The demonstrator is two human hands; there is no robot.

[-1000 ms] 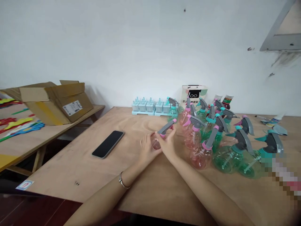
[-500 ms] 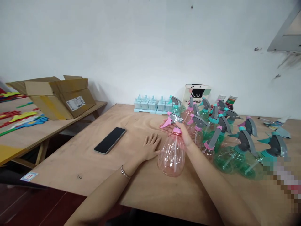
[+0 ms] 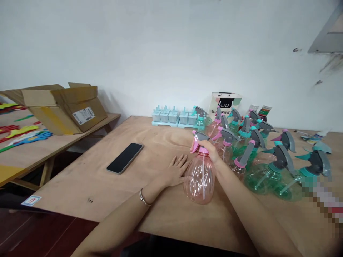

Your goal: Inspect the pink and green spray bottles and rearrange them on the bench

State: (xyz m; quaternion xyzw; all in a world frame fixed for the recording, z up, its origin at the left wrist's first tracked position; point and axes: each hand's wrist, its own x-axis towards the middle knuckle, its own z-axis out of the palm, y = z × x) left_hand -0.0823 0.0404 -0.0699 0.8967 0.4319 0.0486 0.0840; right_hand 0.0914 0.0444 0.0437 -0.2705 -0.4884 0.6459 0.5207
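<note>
A clear pink spray bottle with a grey and pink trigger head stands upright in front of me. My right hand is wrapped round its neck and head, fingers at the pink trigger. Palm down on the wooden table, my left hand lies with its fingers spread, just left of the bottle. Whether its thumb touches the bottle I cannot tell. To the right, several more spray bottles, green and pink, stand close together.
Left of my hands lies a black phone. Along the wall are light-blue popsicle moulds and a printed box. On another table at left, an open cardboard box sits beside colourful hand-shaped pieces.
The fingers of my right hand have closed in on the trigger, and the bottle has gone from slightly tilted to more upright, a little to the right. My left hand stays flat.
</note>
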